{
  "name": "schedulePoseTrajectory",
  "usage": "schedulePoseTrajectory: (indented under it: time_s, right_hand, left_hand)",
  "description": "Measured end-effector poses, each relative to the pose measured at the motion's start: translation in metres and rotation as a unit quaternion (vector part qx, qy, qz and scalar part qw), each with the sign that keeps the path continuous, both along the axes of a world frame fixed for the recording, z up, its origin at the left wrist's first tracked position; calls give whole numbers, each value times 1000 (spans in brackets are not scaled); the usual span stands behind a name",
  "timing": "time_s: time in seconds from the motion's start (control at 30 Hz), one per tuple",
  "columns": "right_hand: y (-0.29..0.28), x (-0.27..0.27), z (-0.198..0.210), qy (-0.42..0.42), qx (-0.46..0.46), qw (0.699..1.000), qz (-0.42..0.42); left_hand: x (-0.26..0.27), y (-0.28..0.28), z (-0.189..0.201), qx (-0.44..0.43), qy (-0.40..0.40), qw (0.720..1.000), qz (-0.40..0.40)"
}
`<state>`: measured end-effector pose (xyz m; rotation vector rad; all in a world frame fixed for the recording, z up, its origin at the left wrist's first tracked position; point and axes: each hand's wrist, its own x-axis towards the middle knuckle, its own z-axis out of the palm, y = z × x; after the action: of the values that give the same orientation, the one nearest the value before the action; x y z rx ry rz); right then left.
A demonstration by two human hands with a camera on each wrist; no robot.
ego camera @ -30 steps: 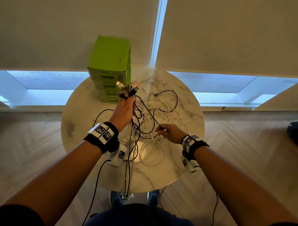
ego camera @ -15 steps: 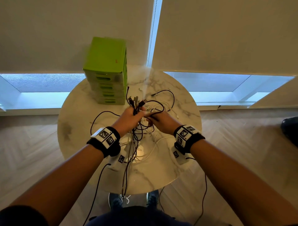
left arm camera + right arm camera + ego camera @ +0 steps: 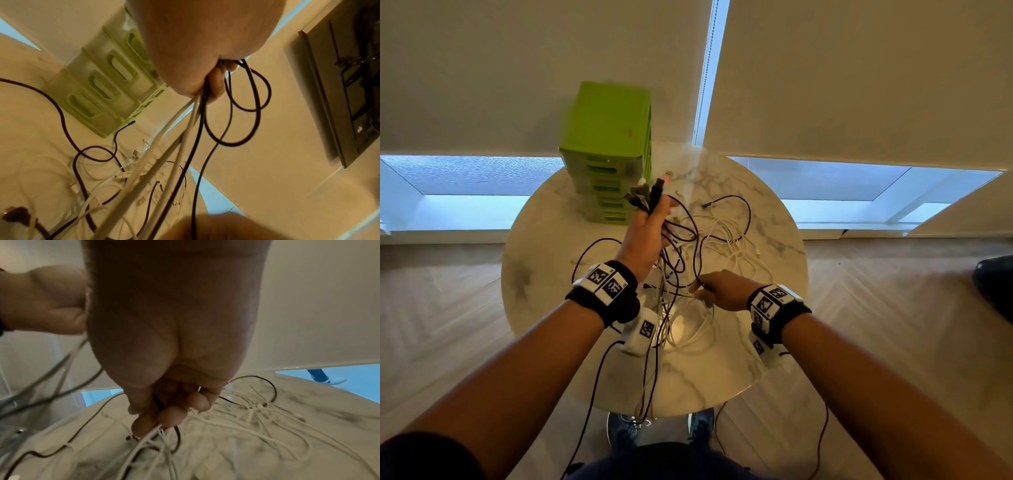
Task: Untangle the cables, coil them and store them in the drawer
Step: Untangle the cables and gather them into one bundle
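My left hand is raised over the table and grips a bunch of black and white cables, their plug ends sticking up past the fingers. The strands hang down into a tangle of cables on the round marble table. Lower and nearer, my right hand pinches cable strands from that tangle just above the tabletop. A green drawer unit with several closed drawers stands at the table's far left, right behind my left hand.
A black cable end lies loose on the far side of the table. Some cables drop over the near table edge toward my shoes. Closed window blinds rise behind the table. A dark object sits on the floor at right.
My left hand has lifted again with the cable bunch, up toward the drawer unit. My right hand has left it and dropped back toward me, pinching strands low over the table.
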<state>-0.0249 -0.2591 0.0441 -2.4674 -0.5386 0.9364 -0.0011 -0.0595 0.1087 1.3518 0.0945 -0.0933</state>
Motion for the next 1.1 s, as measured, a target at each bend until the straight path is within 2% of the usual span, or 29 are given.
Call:
schedulePoseTrajectory:
  time_s: [0.1,0.2,0.27,0.33,0.4,0.5,0.67,0.73,0.83,0.9,1.0,1.1]
  right_hand:
    - [-18,-7,-20,1,15,999,-28]
    - [-31,-11,-29,-12,46,997,-58]
    - [-35,-9,-26,-25,53,995,-75]
    - [-35,-5,-16,-50,53,993,-91]
    - [-31,1,-1,-85,53,991,-85]
    - [-19,11,20,-122,55,989,-60]
    - [-9,19,38,-142,106,983,-51]
    - [-11,20,42,-139,116,982,-46]
    - [-15,18,43,-129,117,983,-50]
    - [-19,14,34,-112,103,986,-62]
    - [-28,3,4,-56,43,996,-49]
    - [-38,-11,-20,20,12,998,-55]
  left_hand:
    - [7,10,8,-37,-15,999,19]
    - [9,16,10,-42,3,996,73]
    - [6,19,11,-2,9,996,86]
    - [3,21,6,72,-4,997,41]
    - [-3,20,-1,160,-17,986,-45]
    - [-15,11,-14,312,-25,937,-158]
    - [-20,4,-24,418,-17,882,-216]
    - [-19,7,-26,437,-14,870,-227]
    - [-19,9,-24,413,-24,883,-224]
    - [-19,7,-19,357,-17,912,-202]
    - [-12,7,-7,204,25,972,-114]
    - [-4,13,9,157,13,985,-69]
